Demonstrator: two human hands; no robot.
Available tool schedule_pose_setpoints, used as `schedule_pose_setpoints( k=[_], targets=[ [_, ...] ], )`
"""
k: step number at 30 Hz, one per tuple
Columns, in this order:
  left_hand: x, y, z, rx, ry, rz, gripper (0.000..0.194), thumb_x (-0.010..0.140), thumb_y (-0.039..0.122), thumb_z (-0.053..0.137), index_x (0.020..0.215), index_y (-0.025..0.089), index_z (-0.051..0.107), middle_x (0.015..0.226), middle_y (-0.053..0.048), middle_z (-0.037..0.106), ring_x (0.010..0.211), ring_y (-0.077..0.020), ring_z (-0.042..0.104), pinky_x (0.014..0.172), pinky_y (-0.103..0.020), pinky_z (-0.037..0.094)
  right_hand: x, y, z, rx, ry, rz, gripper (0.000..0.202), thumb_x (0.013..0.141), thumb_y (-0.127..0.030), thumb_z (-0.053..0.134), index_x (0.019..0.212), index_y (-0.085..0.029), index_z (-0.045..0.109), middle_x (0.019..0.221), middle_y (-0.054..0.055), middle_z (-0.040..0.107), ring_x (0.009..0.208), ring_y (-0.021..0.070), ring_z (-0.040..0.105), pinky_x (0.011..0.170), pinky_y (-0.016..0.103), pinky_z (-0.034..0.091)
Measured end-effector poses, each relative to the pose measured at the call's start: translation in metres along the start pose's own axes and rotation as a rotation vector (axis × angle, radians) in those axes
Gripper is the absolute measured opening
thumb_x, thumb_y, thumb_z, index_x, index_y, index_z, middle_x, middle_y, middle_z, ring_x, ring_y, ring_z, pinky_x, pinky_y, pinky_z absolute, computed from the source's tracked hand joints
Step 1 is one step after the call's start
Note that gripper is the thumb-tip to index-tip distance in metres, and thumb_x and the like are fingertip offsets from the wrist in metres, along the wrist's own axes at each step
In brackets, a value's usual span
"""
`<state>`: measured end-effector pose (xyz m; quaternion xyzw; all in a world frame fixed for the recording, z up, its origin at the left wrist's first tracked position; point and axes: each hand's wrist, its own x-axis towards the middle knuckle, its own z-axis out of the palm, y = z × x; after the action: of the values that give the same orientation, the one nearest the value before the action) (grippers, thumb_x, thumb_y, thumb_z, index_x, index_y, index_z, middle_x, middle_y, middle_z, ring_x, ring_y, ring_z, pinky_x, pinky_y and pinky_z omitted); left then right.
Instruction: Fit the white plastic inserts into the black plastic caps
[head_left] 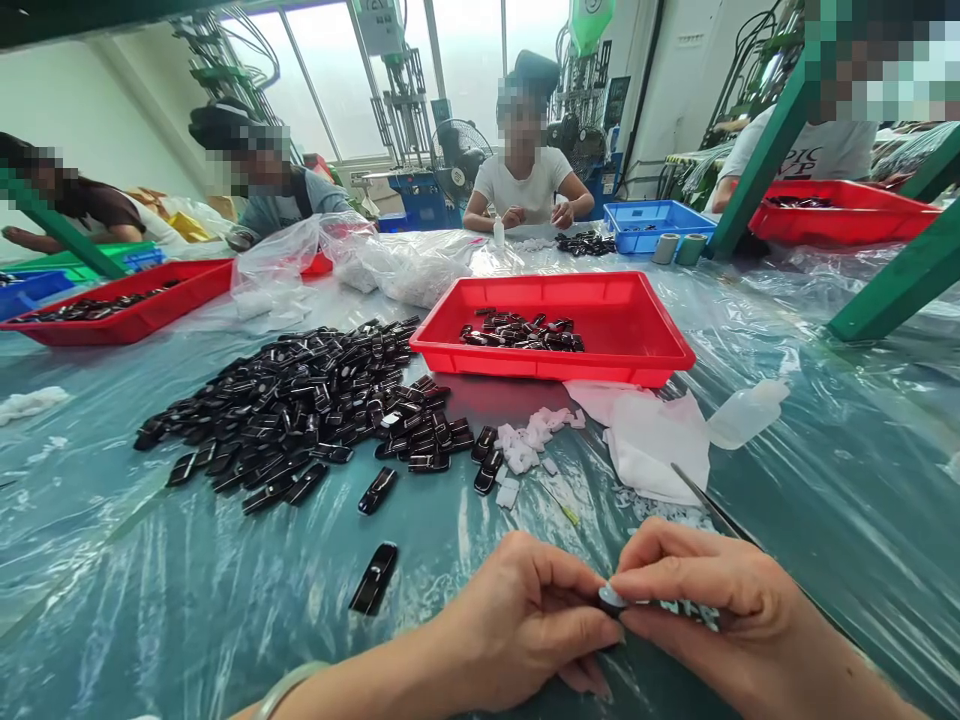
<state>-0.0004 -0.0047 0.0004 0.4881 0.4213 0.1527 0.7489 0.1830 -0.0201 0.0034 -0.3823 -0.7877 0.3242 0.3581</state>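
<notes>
My left hand (536, 610) and my right hand (709, 600) meet at the lower right, thumbs and fingertips closed on one small dark piece with a pale top (611, 598). Fingers cover most of it, so its full shape is hidden. A long, thin pointed metal tool (705, 495) passes behind my right hand; whether that hand touches it I cannot tell. Left of my hands, a single glossy black part (375, 578) lies on the plastic-covered table, with another black part (377, 490) beyond it. Small white pieces (682, 608) show behind my right fingers.
A large heap of black parts (300, 400) covers the left middle. Behind stands a red tray (555, 365) holding similar parts. White scraps (529, 440), a white cloth (656, 445) and a clear bottle (750, 412) lie nearer. Several people sit around the table; green posts (780, 130) rise at right.
</notes>
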Motion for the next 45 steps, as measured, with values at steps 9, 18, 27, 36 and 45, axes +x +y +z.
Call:
schedule_pose_setpoints(
  k=[9, 18, 27, 36, 45],
  targets=[
    [0.000, 0.003, 0.003, 0.023, 0.045, -0.019, 0.018, 0.069, 0.027, 0.063, 0.075, 0.011, 0.067, 0.050, 0.002, 0.054, 0.049, -0.0091, 0.056, 0.050, -0.017, 0.046, -0.001, -0.002, 0.001, -0.134, 0.014, -0.106, 0.023, 0.078, -0.006, 0.053, 0.086, -0.022, 0.068, 0.070, 0.001, 0.057, 0.058, 0.0079, 0.056, 0.051, 0.015, 0.045],
    [-0.001, 0.001, 0.004, 0.052, 0.063, -0.023, 0.020, 0.070, 0.030, 0.062, 0.073, 0.011, 0.067, 0.049, 0.002, 0.053, 0.049, -0.0098, 0.056, 0.050, -0.018, 0.046, -0.007, -0.001, 0.004, -0.182, -0.066, -0.082, 0.022, 0.084, -0.008, 0.045, 0.086, -0.018, 0.065, 0.076, 0.004, 0.053, 0.067, 0.0100, 0.055, 0.058, 0.018, 0.047],
    [0.002, 0.023, -0.008, 0.021, 0.206, 0.035, 0.028, 0.066, 0.037, 0.066, 0.071, 0.009, 0.063, 0.058, -0.002, 0.061, 0.049, -0.0108, 0.060, 0.046, -0.017, 0.045, -0.001, 0.000, 0.002, -0.234, 0.103, -0.118, 0.031, 0.083, -0.011, 0.047, 0.112, -0.019, 0.055, 0.093, 0.007, 0.058, 0.083, 0.0137, 0.060, 0.070, 0.021, 0.051],
    [0.024, 0.102, -0.046, 0.197, 0.498, 0.238, 0.016, 0.075, 0.024, 0.062, 0.068, 0.011, 0.058, 0.060, -0.001, 0.062, 0.053, -0.0106, 0.062, 0.050, -0.018, 0.047, -0.001, 0.008, 0.001, -0.293, 0.077, -0.115, 0.030, 0.083, -0.012, 0.047, 0.110, -0.020, 0.057, 0.092, 0.007, 0.062, 0.083, 0.0163, 0.061, 0.071, 0.026, 0.052],
    [0.057, 0.134, -0.082, 0.299, 0.605, 0.359, 0.036, 0.084, 0.032, 0.053, 0.114, 0.013, 0.050, 0.104, -0.009, 0.059, 0.083, -0.0153, 0.060, 0.071, -0.032, 0.051, -0.002, 0.016, 0.003, -0.315, -0.040, -0.113, 0.020, 0.085, -0.014, 0.044, 0.096, -0.018, 0.060, 0.085, 0.007, 0.062, 0.075, 0.0162, 0.062, 0.065, 0.026, 0.052]
  ],
)
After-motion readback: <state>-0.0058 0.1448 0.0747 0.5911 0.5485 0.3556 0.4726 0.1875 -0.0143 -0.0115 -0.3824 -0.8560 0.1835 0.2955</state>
